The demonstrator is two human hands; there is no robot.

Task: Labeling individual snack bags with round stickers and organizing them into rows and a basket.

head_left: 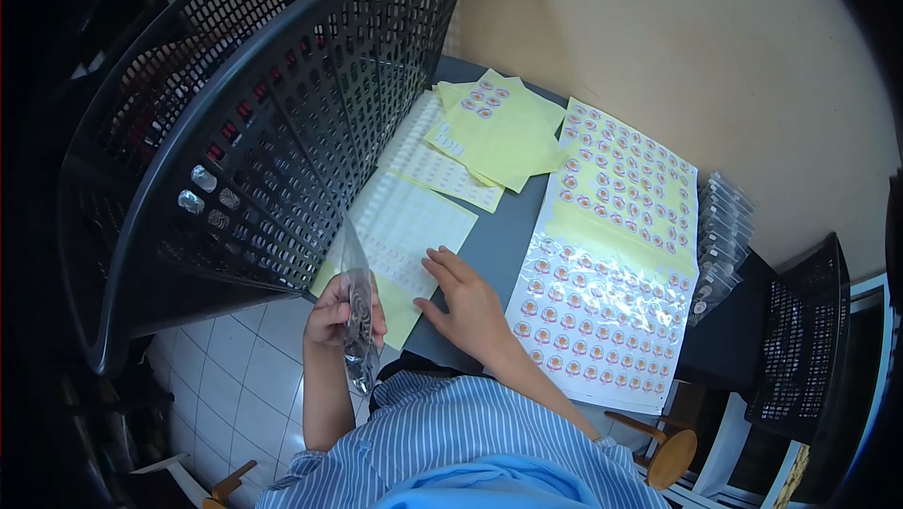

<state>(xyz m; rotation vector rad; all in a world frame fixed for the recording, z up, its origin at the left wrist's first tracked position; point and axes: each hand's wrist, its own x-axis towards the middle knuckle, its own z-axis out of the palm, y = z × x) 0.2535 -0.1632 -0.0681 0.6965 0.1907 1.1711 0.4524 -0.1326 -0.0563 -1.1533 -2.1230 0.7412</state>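
Observation:
My left hand [334, 311] grips a clear plastic bag [362, 354] with dark, shiny contents that I cannot make out. My right hand [456, 297] is open, fingertips at a pale sticker sheet [423, 227] that lies on yellow backing paper [404, 321]. Behind it lie more yellow sheets [508, 147] with small stickers. To my right, large sheets [602, 358] of round pink-and-orange stickers lie on the dark table [513, 231], the lower part under glossy film.
A tall black perforated basket [212, 104] stands at the left, with more baskets behind it. Small clear bags [720, 227] are stacked at the right, beside another black basket [795, 340]. A beige wall [677, 39] backs the table; a wooden stool [673, 457] stands below.

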